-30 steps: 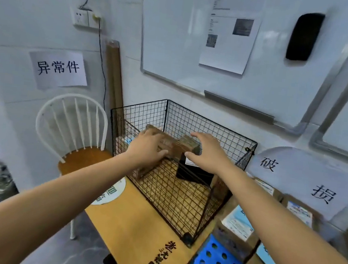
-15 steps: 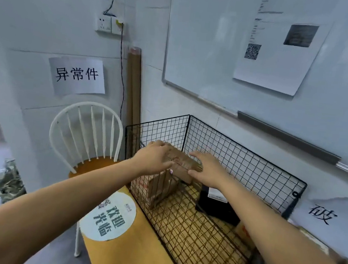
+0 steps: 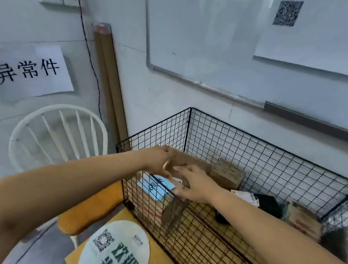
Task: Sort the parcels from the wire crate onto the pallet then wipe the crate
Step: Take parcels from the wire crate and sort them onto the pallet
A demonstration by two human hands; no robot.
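Now both hands are on the brown parcel (image 3: 191, 162), which sits between them over a corner of the wire crate (image 3: 275, 143). Left hand (image 3: 157, 160) curls round its far end. Right hand (image 3: 194, 185) lies along the near side, fingers stretched; blur hides the thumb, so grip cannot be told. Cardboard: probably stiff, light, edges crushable. Best held at opposite ends. Blue-labelled parcel (image 3: 155, 187) lies just below the right hand.

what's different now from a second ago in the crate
The right hand slid left along the brown parcel, from its top to its near edge, close to the left hand, which keeps gripping its left end. It is still in the wire crate. The black parcel stayed put; the camera came nearer.
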